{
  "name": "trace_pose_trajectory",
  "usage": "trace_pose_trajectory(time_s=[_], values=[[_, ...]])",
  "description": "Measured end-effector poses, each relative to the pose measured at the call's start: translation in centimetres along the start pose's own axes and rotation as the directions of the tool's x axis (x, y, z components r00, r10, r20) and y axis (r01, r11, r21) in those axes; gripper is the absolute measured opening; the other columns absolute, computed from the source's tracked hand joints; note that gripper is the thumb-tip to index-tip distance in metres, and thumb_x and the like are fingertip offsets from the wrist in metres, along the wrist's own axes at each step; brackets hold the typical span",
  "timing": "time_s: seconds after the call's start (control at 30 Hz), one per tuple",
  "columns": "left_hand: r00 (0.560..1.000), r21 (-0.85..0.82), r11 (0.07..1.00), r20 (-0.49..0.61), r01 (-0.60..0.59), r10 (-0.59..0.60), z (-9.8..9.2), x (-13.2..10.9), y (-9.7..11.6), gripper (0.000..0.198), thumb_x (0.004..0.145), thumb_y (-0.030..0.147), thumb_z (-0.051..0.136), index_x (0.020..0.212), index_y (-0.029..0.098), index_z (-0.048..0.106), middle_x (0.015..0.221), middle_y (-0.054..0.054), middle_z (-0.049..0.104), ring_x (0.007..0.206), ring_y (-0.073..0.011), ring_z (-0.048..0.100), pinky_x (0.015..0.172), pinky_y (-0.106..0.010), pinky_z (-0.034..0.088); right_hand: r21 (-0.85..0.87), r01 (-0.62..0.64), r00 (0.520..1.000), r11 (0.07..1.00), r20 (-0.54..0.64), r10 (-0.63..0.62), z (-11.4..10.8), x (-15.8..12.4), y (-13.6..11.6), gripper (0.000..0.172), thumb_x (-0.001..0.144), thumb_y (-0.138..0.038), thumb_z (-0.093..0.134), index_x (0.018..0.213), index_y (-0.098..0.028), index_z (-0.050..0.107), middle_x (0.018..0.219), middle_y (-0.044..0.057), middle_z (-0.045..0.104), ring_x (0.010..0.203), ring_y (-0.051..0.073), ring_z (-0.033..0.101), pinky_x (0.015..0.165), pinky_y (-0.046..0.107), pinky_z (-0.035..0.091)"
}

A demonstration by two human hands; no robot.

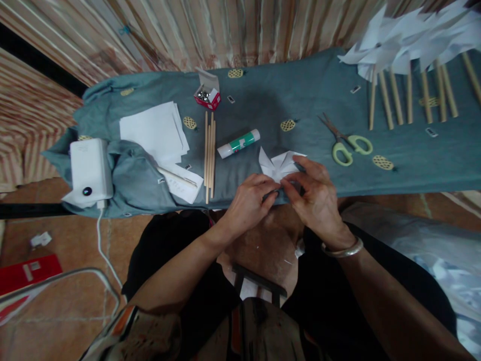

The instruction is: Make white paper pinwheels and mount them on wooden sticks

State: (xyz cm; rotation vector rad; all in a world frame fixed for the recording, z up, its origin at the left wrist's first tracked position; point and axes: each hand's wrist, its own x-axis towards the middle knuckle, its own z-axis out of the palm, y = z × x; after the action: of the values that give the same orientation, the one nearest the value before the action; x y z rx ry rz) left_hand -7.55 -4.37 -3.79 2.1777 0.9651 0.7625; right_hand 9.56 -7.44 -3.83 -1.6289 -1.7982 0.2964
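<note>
A folded white paper pinwheel [277, 168] is held between my two hands at the front edge of the cloth-covered table. My left hand [252, 199] pinches its near left side, fingers closed. My right hand [314, 196], with a silver bangle at the wrist, grips the near right part of the paper between thumb and fingers. Its blades point up and away from me. Just beyond the pinwheel lies a green and white glue stick [239, 144]. Whether anything small sits between the fingertips is hidden.
Scissors [343, 140] with green handles lie to the right. Finished pinwheels on sticks [409, 45] rest at the far right. Leftward are loose wooden sticks [209, 155], a small box of metal pins [207, 95], white paper sheets [150, 130], a pen [178, 176] and a white power bank [91, 168].
</note>
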Motion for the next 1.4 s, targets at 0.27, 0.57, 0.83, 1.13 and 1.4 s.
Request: trace_pose_trajectory(time_s=[0.27,0.57,0.83,1.13,1.4], values=[[1.000,0.007,1.000,-0.012,0.020,-0.020,0.22,0.05,-0.14,0.020,0.088,0.010,0.056,0.101,0.016,0.071,0.096,-0.007,0.069,0.094,-0.0187,0.064,0.086,-0.036,0.054,0.008,0.009,1.000,1.000,-0.011,-0.009,-0.16,-0.01,-0.27,0.015,0.089,-0.031,0.058,0.083,-0.024,0.070,0.130,0.008,0.063,0.119,0.032,0.057,0.103,0.054,0.045],[0.999,0.003,1.000,-0.036,-0.014,0.015,0.19,0.03,-0.26,0.019,0.087,0.008,0.057,0.100,0.013,0.070,0.094,-0.007,0.070,0.091,-0.0178,0.063,0.084,-0.033,0.053,-0.005,0.004,1.000,1.000,0.000,-0.004,-0.12,-0.13,-0.13,0.014,0.087,-0.030,0.060,0.089,-0.021,0.071,0.130,0.011,0.062,0.119,0.032,0.057,0.103,0.053,0.045],[1.000,0.007,1.000,-0.011,0.007,-0.007,0.14,0.07,-0.16,0.019,0.087,0.009,0.057,0.100,0.016,0.070,0.095,-0.006,0.069,0.092,-0.0179,0.063,0.086,-0.034,0.052,-0.005,0.016,1.000,1.000,0.001,-0.016,-0.15,-0.13,-0.12,0.013,0.088,-0.030,0.058,0.086,-0.023,0.070,0.130,0.009,0.062,0.118,0.031,0.056,0.102,0.053,0.045],[1.000,0.003,1.000,-0.008,0.009,-0.009,0.08,0.07,-0.12,0.020,0.087,0.010,0.056,0.100,0.015,0.071,0.096,-0.008,0.070,0.093,-0.0187,0.064,0.086,-0.034,0.053,-0.044,0.048,0.999,0.998,0.007,-0.048,-0.25,-0.16,-0.27,0.013,0.088,-0.025,0.057,0.085,-0.023,0.069,0.131,0.009,0.062,0.118,0.032,0.057,0.101,0.054,0.046],[1.000,0.003,1.000,-0.007,0.013,-0.013,0.16,0.16,-0.22,0.019,0.087,0.009,0.056,0.097,0.016,0.071,0.095,-0.007,0.070,0.093,-0.0186,0.064,0.086,-0.034,0.053,-0.093,0.080,0.997,0.992,0.008,-0.079,-0.18,-0.35,-0.26,0.013,0.089,-0.024,0.057,0.092,-0.027,0.069,0.134,0.005,0.058,0.123,0.029,0.054,0.105,0.051,0.045]])
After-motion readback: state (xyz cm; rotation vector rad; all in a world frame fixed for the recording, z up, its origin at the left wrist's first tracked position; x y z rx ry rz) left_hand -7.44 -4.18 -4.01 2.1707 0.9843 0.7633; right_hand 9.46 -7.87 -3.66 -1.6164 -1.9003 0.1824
